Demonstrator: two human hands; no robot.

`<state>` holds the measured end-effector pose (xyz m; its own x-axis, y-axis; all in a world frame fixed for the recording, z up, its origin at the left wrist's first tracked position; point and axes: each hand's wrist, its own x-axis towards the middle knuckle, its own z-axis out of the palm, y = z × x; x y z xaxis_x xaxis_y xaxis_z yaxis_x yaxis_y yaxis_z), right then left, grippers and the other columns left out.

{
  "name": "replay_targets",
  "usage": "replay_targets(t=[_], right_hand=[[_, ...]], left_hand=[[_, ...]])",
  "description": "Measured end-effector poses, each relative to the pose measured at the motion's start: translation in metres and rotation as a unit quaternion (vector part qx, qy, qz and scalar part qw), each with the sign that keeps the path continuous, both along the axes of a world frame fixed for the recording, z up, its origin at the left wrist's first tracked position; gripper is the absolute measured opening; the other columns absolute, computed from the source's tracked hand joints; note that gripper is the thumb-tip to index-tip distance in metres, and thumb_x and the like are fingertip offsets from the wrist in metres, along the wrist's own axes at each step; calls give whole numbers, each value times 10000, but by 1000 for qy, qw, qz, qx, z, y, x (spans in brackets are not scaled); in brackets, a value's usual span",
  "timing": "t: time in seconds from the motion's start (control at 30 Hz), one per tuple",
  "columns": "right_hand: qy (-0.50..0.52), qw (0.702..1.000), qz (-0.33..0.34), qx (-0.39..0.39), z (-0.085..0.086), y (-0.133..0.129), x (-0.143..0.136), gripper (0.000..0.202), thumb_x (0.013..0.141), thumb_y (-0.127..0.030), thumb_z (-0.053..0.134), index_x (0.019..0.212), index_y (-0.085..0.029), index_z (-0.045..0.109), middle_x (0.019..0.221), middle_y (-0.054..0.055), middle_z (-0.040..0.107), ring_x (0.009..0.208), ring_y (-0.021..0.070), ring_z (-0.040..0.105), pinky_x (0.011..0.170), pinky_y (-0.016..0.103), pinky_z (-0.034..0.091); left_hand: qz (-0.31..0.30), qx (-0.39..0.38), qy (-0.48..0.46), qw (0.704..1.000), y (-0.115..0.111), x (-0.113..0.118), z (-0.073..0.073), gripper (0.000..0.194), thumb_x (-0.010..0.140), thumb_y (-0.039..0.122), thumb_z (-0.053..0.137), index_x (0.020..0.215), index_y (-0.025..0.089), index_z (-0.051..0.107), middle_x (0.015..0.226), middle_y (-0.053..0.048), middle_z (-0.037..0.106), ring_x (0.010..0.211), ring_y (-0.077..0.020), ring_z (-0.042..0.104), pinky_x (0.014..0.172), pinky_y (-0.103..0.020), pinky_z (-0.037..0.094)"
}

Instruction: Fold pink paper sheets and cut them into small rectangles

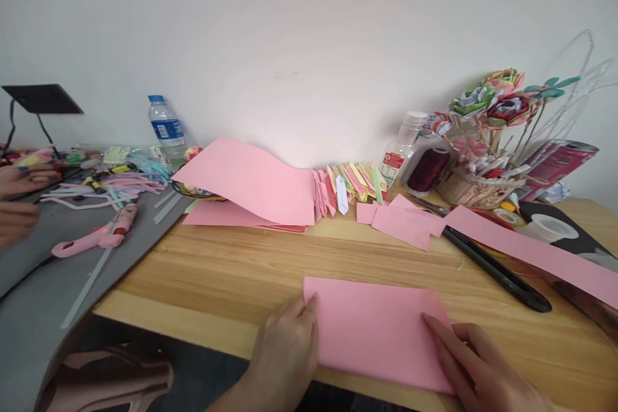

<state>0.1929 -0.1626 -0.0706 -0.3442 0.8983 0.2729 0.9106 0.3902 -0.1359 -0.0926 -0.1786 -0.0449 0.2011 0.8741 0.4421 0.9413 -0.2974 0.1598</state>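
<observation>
A sheet of pink paper (374,328), seemingly folded double, lies near the front edge of the wooden table. My left hand (290,351) grips its left edge, fingers closed and tips at the upper left corner. At the right edge, my right hand (476,364) holds the paper, one finger pressing along its top face. Behind it, a stack of larger pink sheets (246,187) rests against the wall with its top sheet curled up. Small pink paper pieces (405,224) and a long pink strip (535,261) lie farther back on the right.
A black-handled cutting tool (502,273) lies at the right. Folded paper strips (355,183), a thread spool (427,170) and a basket of paper flowers (483,187) line the wall. On the left grey mat are a pink glue gun (96,238) and another person's hands (19,199).
</observation>
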Motion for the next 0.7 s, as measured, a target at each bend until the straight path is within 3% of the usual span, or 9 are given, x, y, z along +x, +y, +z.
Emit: replay_targets(t=[0.37,0.6,0.7], right_hand=[[-4,1000,14,27,10,-4,-9,380,910,-361,338,1166,-191,561,829,40,601,571,89,626,391,126,452],[-21,995,-47,82,9,-8,-22,420,932,-364,241,1087,-193,592,826,43,587,524,98,586,402,189,461],[-39,996,-38,76,10,-8,-22,415,932,-335,237,1084,-175,588,807,47,581,536,107,590,394,193,457]], left_hand=[[-6,7,7,1000,-1,0,3,397,769,42,327,950,89,677,626,-62,632,535,-154,606,505,-238,496],[-16,-10,16,1000,-2,-3,0,405,795,62,307,971,85,671,699,-84,669,595,-168,639,535,-250,525],[-22,-22,19,999,-2,-5,-3,402,804,74,314,1001,100,663,737,-78,678,630,-162,651,534,-232,525]])
